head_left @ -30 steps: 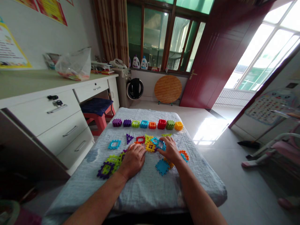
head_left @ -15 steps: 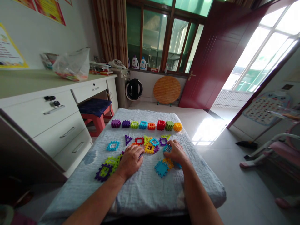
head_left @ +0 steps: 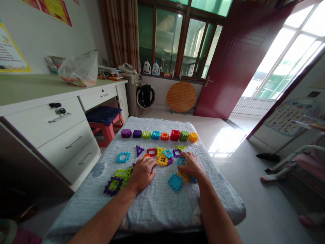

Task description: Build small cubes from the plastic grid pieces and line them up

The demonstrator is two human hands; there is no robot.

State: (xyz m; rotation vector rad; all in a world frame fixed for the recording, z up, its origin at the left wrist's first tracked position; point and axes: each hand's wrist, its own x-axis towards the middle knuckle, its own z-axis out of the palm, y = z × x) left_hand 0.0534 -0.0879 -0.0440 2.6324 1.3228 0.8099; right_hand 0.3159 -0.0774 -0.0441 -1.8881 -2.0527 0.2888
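Observation:
Fingers curled, my left hand point(head_left: 142, 173) rests on the cloth beside loose plastic interlocking pieces. A small dark bit shows at its fingertips, too hidden to name. My right hand point(head_left: 191, 164) grips a blue window-shaped interlocking piece point(head_left: 182, 161) between thumb and fingers. Just below it lie a solid blue piece point(head_left: 175, 182) and a partly covered yellow-orange piece point(head_left: 184, 176). Left of my left hand are a purple-and-green square piece point(head_left: 113, 185) and overlapping green pieces point(head_left: 122, 173). Between and beyond the hands sit a yellow window piece point(head_left: 162, 160), a red frame point(head_left: 151, 152) and a purple triangle point(head_left: 139, 150).
Assembled cubes stand in a row along the far side, from a purple cube point(head_left: 126, 133) to a yellow one point(head_left: 193, 137). A light blue cloth point(head_left: 162, 206) covers the table. To the left are a white desk point(head_left: 63, 118) and a red stool point(head_left: 108, 130).

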